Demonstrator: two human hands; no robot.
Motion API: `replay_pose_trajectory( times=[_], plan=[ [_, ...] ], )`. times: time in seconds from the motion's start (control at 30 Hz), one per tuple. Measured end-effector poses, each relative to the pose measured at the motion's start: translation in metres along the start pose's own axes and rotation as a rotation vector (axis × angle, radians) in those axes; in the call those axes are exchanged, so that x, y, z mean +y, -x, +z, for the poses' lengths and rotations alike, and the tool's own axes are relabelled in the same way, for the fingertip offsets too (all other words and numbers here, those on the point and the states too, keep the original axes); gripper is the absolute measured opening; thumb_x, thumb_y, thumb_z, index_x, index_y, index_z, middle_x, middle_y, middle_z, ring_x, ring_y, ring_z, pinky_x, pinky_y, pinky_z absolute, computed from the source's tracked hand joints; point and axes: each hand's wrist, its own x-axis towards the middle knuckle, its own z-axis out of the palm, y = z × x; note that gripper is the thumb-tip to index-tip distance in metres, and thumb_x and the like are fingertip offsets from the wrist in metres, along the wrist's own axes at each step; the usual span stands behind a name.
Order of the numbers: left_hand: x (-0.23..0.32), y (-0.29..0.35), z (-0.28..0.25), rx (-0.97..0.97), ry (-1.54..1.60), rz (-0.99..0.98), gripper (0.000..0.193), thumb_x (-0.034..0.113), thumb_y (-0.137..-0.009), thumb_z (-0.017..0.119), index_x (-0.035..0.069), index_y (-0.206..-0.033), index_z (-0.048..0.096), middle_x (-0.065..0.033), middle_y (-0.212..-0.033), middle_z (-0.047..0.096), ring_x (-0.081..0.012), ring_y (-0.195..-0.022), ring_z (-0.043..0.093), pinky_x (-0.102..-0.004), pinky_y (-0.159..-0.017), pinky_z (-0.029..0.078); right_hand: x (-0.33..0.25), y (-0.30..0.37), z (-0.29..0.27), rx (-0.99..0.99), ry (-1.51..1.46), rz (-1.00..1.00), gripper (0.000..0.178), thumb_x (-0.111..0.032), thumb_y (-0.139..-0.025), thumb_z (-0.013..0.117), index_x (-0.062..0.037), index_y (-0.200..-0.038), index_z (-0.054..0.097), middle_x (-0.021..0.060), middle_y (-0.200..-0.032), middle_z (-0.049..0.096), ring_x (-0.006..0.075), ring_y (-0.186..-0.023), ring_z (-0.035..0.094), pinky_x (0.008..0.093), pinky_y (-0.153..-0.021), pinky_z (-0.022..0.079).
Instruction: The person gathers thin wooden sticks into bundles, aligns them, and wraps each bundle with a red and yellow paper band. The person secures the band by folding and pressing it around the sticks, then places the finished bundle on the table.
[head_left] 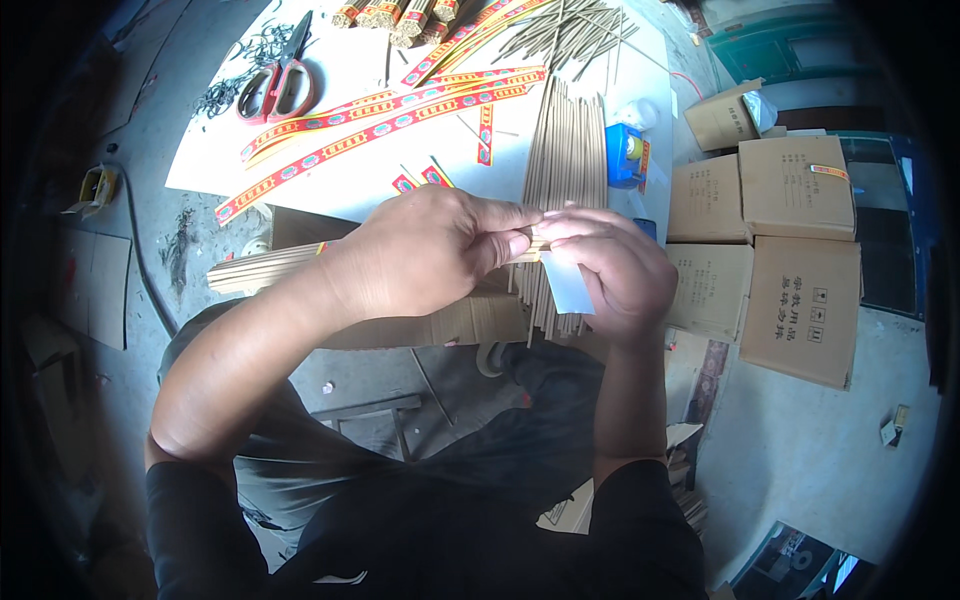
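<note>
Both hands meet over the near edge of the white surface (330,190). A bundle of thin sticks (262,270) lies crosswise, its left end showing beyond the left forearm; the middle is hidden, but it seems to run on through to the fingertips.

Left grip (430,250): thumb and forefinger together, clamped on the bundle's right end. Right grip (625,265): fingers curled over that same end from the other side, touching or nearly touching the left; cannot tell how firmly it closes. A pale slip (567,283) hangs below the right fingers; what fixes its upper edge is covered.

Step in hand, as I judge it: working the slip at the stick ends. To do it well, the left pinch should hold the sticks packed round, so none roll out of line. The right fingers do best to lay the slip's edge square to the sticks, then draw it snug with even tension; too hard could skew or snap thin sticks, too slack leaves them loose. The hanging part wants to be kept from folding onto itself.

Round about: loose stack of brown sticks (565,140) directly behind and beneath the hands, easily brushed by the right wrist. Blue tape dispenser (625,155), by its look, just beside the stack. Red-and-yellow printed strips (390,110) and scissors (284,72) farther left.
</note>
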Motion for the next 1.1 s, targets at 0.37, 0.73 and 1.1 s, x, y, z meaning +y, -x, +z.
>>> replay_pose_trajectory(
  times=[0.37,0.73,1.1],
  plan=[
    [0.002,-0.003,-0.003,0.114,-0.056,-0.087,0.031,0.032,-0.106,0.061,0.020,-0.131,0.074,-0.0127,-0.101,0.079,-0.0324,-0.091,0.076,-0.0423,-0.088,0.059,0.002,0.001,-0.004,0.087,0.163,-0.142,0.016,-0.002,-0.072,0.081,-0.0090,-0.083,0.072,0.0020,-0.097,0.075,0.0232,-0.095,0.072,0.0446,-0.089,0.058],
    [0.004,-0.003,0.001,0.088,-0.099,-0.091,0.034,0.036,-0.107,0.058,0.020,-0.134,0.072,-0.0156,-0.095,0.077,-0.0333,-0.088,0.075,-0.0431,-0.087,0.059,0.000,0.005,-0.007,0.089,0.163,-0.150,0.016,-0.001,-0.071,0.080,-0.0080,-0.083,0.072,0.0026,-0.098,0.075,0.0235,-0.094,0.072,0.0448,-0.088,0.057],
    [0.002,-0.004,0.001,0.065,-0.003,-0.050,0.034,0.033,-0.108,0.058,0.013,-0.133,0.072,-0.0184,-0.095,0.077,-0.0340,-0.088,0.075,-0.0409,-0.087,0.059,-0.005,0.003,-0.006,0.093,0.110,-0.136,0.016,-0.005,-0.071,0.082,-0.0045,-0.082,0.071,0.0054,-0.096,0.075,0.0271,-0.092,0.071,0.0460,-0.084,0.057]
  ],
)
